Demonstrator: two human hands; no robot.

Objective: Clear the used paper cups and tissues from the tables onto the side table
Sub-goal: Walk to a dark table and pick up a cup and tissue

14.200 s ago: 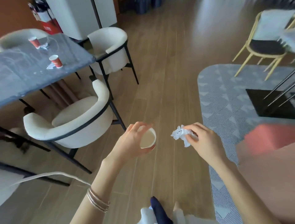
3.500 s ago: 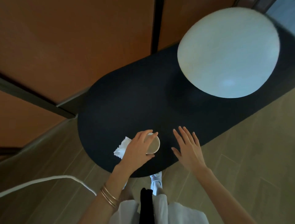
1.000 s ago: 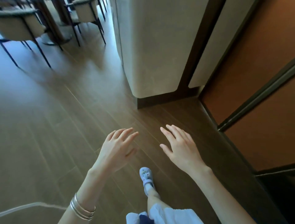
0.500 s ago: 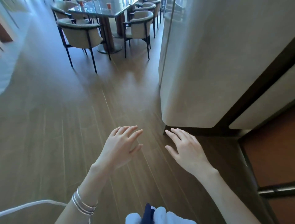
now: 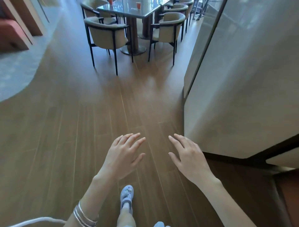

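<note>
Bracelets [image 5: 84,217] on the left wrist are running off the bottom edge. One shoe [image 5: 127,193], not in view half a second ago, is showing between the forearms. Left hand [image 5: 124,157] and right hand [image 5: 187,158] are hovering over the wooden floor [image 5: 64,129], fingers spread and relaxed, carrying nothing; the left was gripping a cup seconds earlier. A pale pillar [image 5: 242,81] is filling the right side. Far ahead, the table [image 5: 129,12] among chairs [image 5: 106,34] is sitting more central than before. It is bearing a red paper cup [image 5: 138,7] and a second cup [image 5: 110,1] cut off by the top edge; tissues are too blurred to make out.
</note>
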